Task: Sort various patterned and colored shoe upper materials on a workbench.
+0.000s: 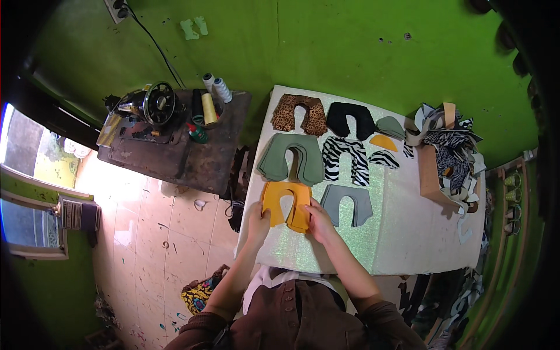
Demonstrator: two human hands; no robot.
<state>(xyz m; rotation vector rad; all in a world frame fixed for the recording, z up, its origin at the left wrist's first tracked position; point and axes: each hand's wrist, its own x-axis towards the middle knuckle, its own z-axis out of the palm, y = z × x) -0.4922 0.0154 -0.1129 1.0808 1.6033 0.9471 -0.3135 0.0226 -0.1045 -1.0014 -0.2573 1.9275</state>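
White tbl point(408, 242): yel. U-shaped pcs point(300, 211)

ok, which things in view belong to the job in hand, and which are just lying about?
Likely the job:
- yellow pieces, left hand and right hand at their sides
- similar green pieces, grey pieces and zebra-print pieces

Apparently lying about:
- sewing machine
- thread cones
- scrap box

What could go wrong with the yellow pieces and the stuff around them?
The yellow arch-shaped pieces look uneven between the left hand and right hand, so they might slide apart. The right hand is close to the gray arch-shaped pieces and could bump them. Fabric scraps pile above the cardboard box, so some may spill out.
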